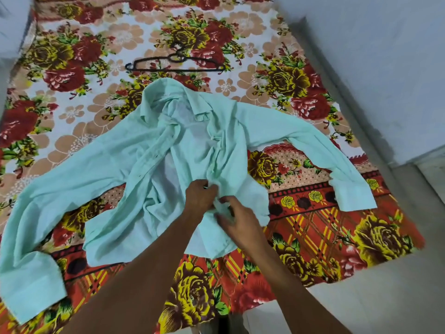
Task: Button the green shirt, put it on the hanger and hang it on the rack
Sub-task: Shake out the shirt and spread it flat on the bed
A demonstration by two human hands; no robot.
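A pale green shirt [125,165] lies face up on the flowered bedsheet, sleeves spread left and right, its front open in the upper part. My left hand [199,198] pinches the shirt's front edge near the lower middle. Just right of it, my right hand [238,222] grips the opposite front edge, fingers curled into the cloth. Both hands meet at the same spot on the placket. A black hanger [175,62] lies flat on the sheet beyond the collar, apart from the shirt. No rack is in view.
The flowered bedsheet [337,237] covers a bed that fills most of the view. A pale wall [385,68] runs along the right side, and bare floor [385,297] shows at the lower right past the sheet's edge.
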